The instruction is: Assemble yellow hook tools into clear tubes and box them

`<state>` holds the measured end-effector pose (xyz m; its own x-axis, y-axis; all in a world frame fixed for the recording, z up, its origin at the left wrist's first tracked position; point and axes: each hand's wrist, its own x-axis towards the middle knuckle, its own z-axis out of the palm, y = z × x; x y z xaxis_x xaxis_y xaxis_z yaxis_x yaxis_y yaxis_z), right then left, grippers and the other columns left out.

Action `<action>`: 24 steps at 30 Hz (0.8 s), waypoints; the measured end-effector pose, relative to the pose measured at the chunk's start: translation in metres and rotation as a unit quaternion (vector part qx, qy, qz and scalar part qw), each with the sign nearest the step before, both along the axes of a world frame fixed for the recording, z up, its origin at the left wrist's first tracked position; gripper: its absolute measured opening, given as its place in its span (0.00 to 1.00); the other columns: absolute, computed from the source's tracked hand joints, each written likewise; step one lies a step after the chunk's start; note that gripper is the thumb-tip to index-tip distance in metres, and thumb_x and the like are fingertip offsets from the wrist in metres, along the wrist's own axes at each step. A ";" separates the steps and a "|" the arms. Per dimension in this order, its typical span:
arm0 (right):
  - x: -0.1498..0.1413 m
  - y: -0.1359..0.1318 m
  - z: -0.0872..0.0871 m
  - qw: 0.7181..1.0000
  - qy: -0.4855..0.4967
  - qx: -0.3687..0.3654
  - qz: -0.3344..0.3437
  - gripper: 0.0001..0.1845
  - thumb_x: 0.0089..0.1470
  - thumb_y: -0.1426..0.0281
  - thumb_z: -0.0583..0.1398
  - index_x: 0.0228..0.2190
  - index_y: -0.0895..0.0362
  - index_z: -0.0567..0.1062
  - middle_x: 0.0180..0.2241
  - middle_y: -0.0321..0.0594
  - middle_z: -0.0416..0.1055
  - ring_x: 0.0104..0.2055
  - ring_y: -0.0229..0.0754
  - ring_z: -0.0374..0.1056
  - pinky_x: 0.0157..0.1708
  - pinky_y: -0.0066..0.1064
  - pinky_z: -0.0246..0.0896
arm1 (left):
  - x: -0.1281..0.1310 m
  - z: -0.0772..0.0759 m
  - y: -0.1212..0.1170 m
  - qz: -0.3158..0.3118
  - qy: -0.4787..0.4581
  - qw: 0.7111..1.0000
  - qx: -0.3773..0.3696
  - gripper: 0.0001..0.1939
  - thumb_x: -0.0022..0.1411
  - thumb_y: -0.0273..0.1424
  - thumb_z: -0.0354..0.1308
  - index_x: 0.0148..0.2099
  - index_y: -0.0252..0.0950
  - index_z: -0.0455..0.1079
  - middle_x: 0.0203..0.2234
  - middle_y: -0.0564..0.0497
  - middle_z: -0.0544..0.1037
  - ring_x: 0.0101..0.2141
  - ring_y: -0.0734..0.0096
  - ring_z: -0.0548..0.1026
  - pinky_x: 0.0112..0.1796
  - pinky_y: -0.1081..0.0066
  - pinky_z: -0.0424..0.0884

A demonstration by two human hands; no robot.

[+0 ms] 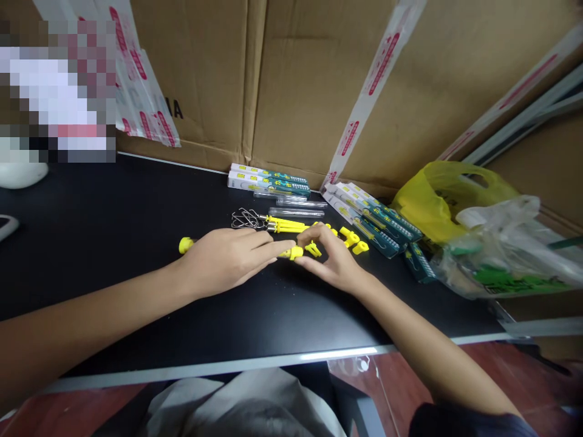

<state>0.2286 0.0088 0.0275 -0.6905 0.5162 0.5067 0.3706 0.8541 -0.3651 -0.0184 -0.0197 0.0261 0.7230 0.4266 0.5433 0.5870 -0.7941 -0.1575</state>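
Observation:
My left hand (228, 255) is closed over a slim tube with yellow ends, most of it hidden under the palm. One yellow end (184, 245) sticks out on the left. At the right end is a yellow cap (296, 252), which the thumb and forefinger of my right hand (330, 258) pinch from either side. Just beyond my hands lie several yellow strips (286, 225) with metal hooks (248, 219). Behind these are transparent tubes (296, 213). Loose yellow caps (359, 247) and a small yellow piece (313, 249) lie around my right hand.
Printed narrow boxes (268, 180) stand at the back of the black table (218, 328), with more boxes (373, 218) at the right. Yellow (432, 200) and transparent plastic bags (514, 249) sit at the right edge. Large taped cardboard (300, 91) rises behind the table.

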 end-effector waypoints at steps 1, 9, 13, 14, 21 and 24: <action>-0.001 -0.001 0.001 1.000 -0.010 -0.025 -0.007 0.08 0.63 0.63 0.54 0.38 0.55 0.67 0.34 0.41 0.70 0.37 0.42 0.64 0.39 0.37 0.61 | 0.000 0.000 0.000 -0.002 0.007 1.000 0.015 0.17 0.68 0.27 0.50 0.58 0.36 0.66 0.33 0.51 0.79 0.33 0.71 0.77 0.32 0.73 0.69; -0.004 -0.003 0.002 0.997 0.017 -0.072 -0.001 0.05 0.61 0.67 0.58 0.34 0.56 0.67 0.33 0.40 0.69 0.35 0.41 0.65 0.36 0.34 0.62 | -0.001 -0.003 0.001 0.010 0.010 1.000 0.009 0.18 0.69 0.28 0.49 0.59 0.38 0.65 0.32 0.52 0.78 0.32 0.71 0.77 0.32 0.73 0.70; -0.002 -0.001 -0.002 0.999 0.027 0.022 0.036 0.06 0.58 0.74 0.60 0.37 0.54 0.67 0.36 0.41 0.71 0.39 0.42 0.67 0.40 0.37 0.63 | -0.001 -0.002 0.001 0.007 0.003 1.000 -0.013 0.17 0.69 0.29 0.49 0.59 0.38 0.65 0.33 0.52 0.78 0.33 0.72 0.77 0.33 0.73 0.70; -0.001 -0.001 -0.002 0.999 0.034 0.016 0.035 0.08 0.57 0.73 0.61 0.37 0.54 0.66 0.37 0.41 0.71 0.40 0.43 0.67 0.41 0.38 0.63 | 0.000 -0.002 0.001 0.005 0.003 1.000 -0.011 0.17 0.69 0.29 0.49 0.58 0.38 0.66 0.33 0.52 0.78 0.33 0.72 0.77 0.33 0.73 0.70; -0.001 -0.001 0.001 0.998 -0.019 -0.063 0.007 0.05 0.64 0.68 0.53 0.36 0.55 0.66 0.35 0.42 0.68 0.38 0.42 0.63 0.41 0.38 0.59 | 0.000 -0.001 0.001 0.001 0.014 1.000 0.008 0.18 0.69 0.27 0.49 0.59 0.38 0.66 0.33 0.51 0.79 0.33 0.72 0.77 0.33 0.74 0.70; -0.002 0.000 -0.001 1.000 0.001 -0.022 0.016 0.04 0.62 0.68 0.57 0.36 0.55 0.67 0.35 0.42 0.70 0.38 0.43 0.64 0.40 0.38 0.60 | -0.001 -0.002 0.002 0.003 0.008 1.000 -0.012 0.17 0.69 0.28 0.49 0.58 0.38 0.66 0.34 0.52 0.79 0.34 0.72 0.78 0.35 0.74 0.70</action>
